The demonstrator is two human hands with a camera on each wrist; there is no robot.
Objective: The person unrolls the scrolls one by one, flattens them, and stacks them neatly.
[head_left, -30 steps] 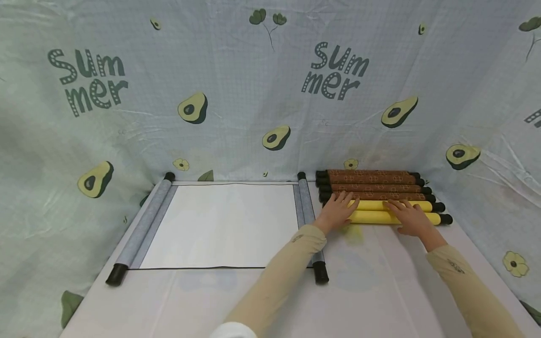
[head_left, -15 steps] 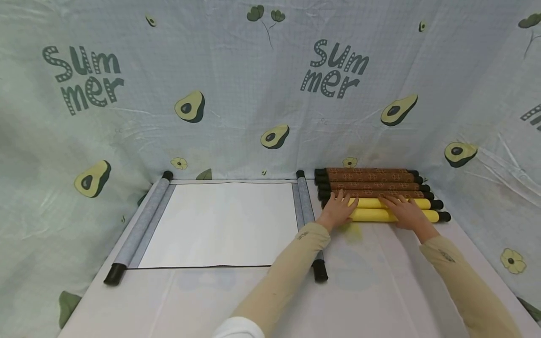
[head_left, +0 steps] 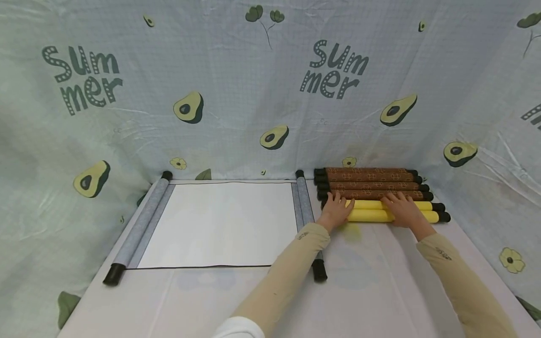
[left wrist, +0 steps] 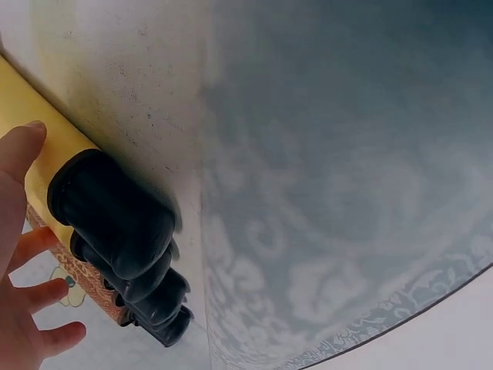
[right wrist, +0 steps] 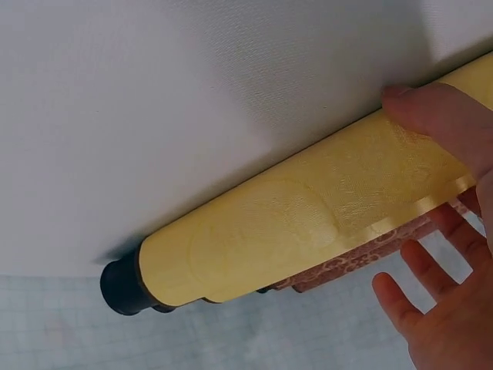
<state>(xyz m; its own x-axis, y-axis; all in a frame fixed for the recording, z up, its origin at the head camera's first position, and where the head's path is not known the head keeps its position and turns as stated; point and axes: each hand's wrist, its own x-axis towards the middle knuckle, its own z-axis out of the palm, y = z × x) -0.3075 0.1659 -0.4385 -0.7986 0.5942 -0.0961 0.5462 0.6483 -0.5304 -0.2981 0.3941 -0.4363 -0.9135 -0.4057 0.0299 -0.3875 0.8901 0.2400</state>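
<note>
Two yellow scrolls (head_left: 367, 215) with black end knobs lie side by side in front of a row of brown patterned scrolls (head_left: 372, 176). My left hand (head_left: 335, 212) rests over the yellow scrolls' left end. In the left wrist view its thumb (left wrist: 23, 142) touches the front one and the other fingers spread beyond it. Farther right, my right hand (head_left: 403, 211) reaches across both yellow scrolls. The right wrist view shows its thumb (right wrist: 431, 116) on the near side, with fairly straight fingers (right wrist: 431, 266) past the far side; some fingertips are hidden.
Left of my hands lies an unrolled white scroll (head_left: 220, 225) with grey-blue borders. Its right roller (head_left: 305, 202) is close to my left hand and forearm. A hanging cloth (head_left: 236, 84) with avocado prints closes off the back and sides of the white-covered table (head_left: 363, 291).
The rear yellow scroll has come slightly towards me, leaving a thin gap before the brown scrolls. My right hand has moved a little left, its thumb nearer the front scroll.
</note>
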